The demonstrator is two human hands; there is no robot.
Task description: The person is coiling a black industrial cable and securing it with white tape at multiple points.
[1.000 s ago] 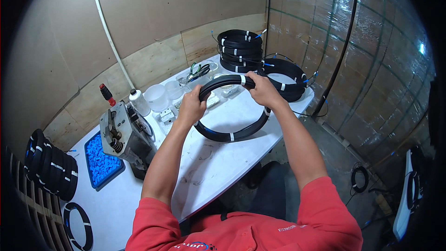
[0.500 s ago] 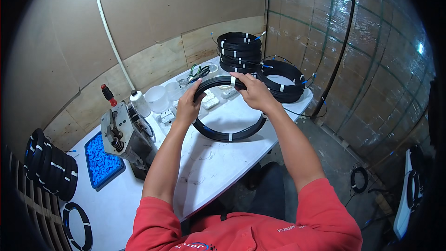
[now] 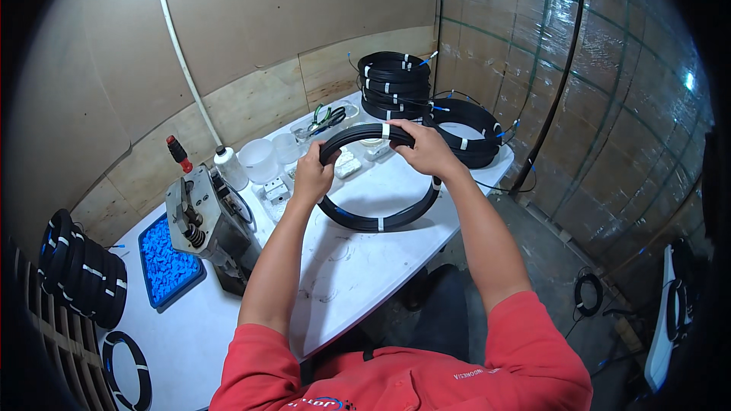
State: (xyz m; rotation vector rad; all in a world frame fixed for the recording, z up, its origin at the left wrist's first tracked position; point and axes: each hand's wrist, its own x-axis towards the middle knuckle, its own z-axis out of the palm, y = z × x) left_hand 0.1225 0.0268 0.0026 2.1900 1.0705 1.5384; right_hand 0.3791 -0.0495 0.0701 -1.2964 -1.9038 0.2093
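Observation:
A coil of black cable (image 3: pixel 354 221), bound with short white bands, is held tilted above the white table. My left hand (image 3: pixel 313 173) is closed round its upper left side, thumb on the inside. My right hand (image 3: pixel 425 149) grips the upper right side, close to a white band. The coil's lower edge is at or just over the tabletop; I cannot tell whether it touches. Behind my right hand are a tall stack of similar black coils (image 3: pixel 394 85) and a lower stack (image 3: pixel 468 137), with blue-tipped cable ends sticking out.
On the table (image 3: pixel 365 259) stand a metal machine (image 3: pixel 209 221) with a red-tipped lever, a blue tray (image 3: pixel 160 301) of small blue pieces, a white bottle (image 3: pixel 228 167) and clear round containers (image 3: pixel 259 160). More coils (image 3: pixel 84 274) lean at the left. Another coil (image 3: pixel 588 294) lies on the floor.
Both hands have shifted slightly to the right along with the coil, and its top has turned a little. My grip on it stays closed.

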